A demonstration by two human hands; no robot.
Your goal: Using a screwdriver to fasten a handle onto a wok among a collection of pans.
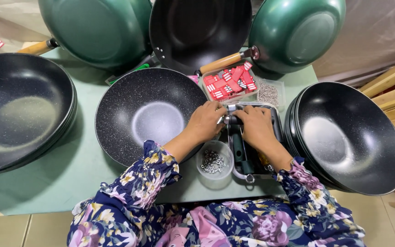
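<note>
on green table [69,174], 2 hands [232,123] at dark handle [239,153], 1 speckled wok [145,114]

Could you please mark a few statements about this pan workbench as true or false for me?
1. Both hands, the left hand and the right hand, meet at the rim of the speckled black wok. True.
2. The small clear plastic cup holds red packets. False: it holds small metal nuts.
3. The green-bodied wok with the wooden handle lies tipped at the back right. True.
4. The stack of black woks at the right is green inside. False: black inside.
</note>
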